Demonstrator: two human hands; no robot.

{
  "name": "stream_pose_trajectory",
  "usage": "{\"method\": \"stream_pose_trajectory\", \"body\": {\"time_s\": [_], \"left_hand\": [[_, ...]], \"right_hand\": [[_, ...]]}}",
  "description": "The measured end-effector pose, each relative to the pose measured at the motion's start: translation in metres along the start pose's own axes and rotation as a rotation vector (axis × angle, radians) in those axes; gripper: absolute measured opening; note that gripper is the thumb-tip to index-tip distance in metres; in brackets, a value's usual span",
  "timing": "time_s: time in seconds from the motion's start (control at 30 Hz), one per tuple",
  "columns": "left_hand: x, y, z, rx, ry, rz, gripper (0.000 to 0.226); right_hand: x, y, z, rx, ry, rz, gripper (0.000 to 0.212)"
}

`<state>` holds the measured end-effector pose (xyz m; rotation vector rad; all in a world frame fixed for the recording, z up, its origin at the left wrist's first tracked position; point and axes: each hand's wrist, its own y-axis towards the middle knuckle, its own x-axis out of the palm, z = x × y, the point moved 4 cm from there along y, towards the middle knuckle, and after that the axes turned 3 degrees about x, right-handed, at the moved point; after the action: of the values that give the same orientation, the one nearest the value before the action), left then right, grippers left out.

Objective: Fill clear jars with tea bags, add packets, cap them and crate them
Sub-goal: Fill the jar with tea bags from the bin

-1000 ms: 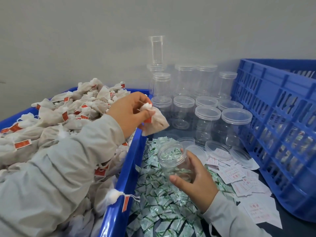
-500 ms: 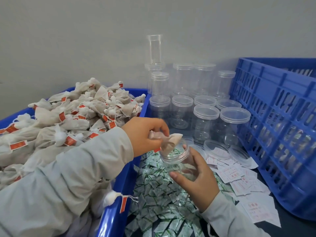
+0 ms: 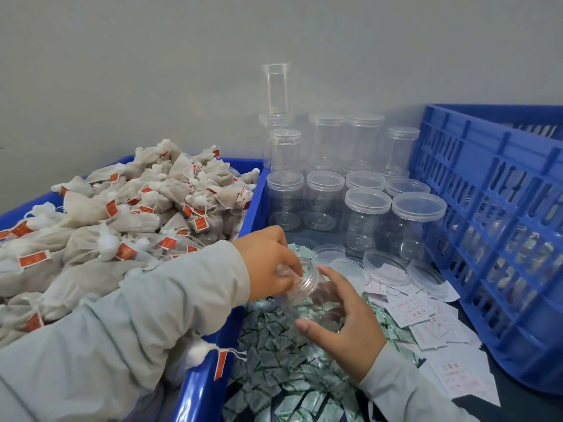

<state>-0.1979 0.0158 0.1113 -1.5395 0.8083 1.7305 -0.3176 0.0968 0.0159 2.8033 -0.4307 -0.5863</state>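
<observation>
Right hand (image 3: 344,327) wraps the open clear jar (image 3: 316,296) from the near-right side: thumb along the jar's lower wall, pointing left, fingers curled over the top wall near the mouth. Jar is tilted, mouth aimed up-left toward the left hand, held just above the pile of green-and-white packets (image 3: 283,360). No lid on it.

Left hand (image 3: 269,263) comes in from the left across the bin rim, wrist bent down, fingers bunched at the jar mouth with fingertips at or just inside the opening. Something pale sits under those fingers at the mouth, probably a tea bag, but it is mostly hidden by hand and blur; can't confirm a pinch. Both forearms in light grey sleeves (image 3: 152,315).

Blue bin (image 3: 210,382) on the left is heaped with tea bags (image 3: 122,214), beige with red tags. One tag and string hang over the bin's near-right rim.

Behind the held jar: a cluster of capped empty jars (image 3: 365,220), a second row behind them against the wall, and one narrow clear tube (image 3: 275,89) standing on top of a back jar. Loose lids (image 3: 384,266) lie open side up between the cluster and the hands.

White paper slips (image 3: 426,318) with red print are scattered right of the green packets on the dark counter (image 3: 533,406). Blue slotted crate (image 3: 493,233) stands on the right, just beside the jar cluster; jars with contents show faintly through its slots.
</observation>
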Motion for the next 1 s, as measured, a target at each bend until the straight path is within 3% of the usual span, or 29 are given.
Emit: {"method": "stream_pose_trajectory", "body": {"time_s": [0.17,0.3,0.37,0.5,0.67,1.0], "left_hand": [[-0.025,0.0,-0.022,-0.046,-0.168,0.273,0.021],[-0.043,-0.001,-0.057,-0.279,-0.115,0.416,0.02],[-0.045,-0.002,-0.077,-0.414,-0.032,0.378,0.021],[-0.034,-0.005,-0.109,-0.613,0.13,0.143,0.035],[-0.007,0.004,-0.121,-0.588,0.293,-0.135,0.049],[0.005,0.013,-0.137,-0.659,0.346,-0.097,0.039]], "right_hand": [[-0.004,0.003,0.005,0.09,0.182,0.037,0.063],[-0.002,0.003,0.008,0.152,0.247,0.0,0.068],[-0.002,0.003,0.009,0.149,0.226,-0.003,0.068],[-0.003,0.003,0.011,0.147,0.207,0.023,0.066],[-0.003,0.003,0.01,0.148,0.223,0.021,0.065],[-0.002,0.002,0.012,0.155,0.197,0.015,0.064]]}}
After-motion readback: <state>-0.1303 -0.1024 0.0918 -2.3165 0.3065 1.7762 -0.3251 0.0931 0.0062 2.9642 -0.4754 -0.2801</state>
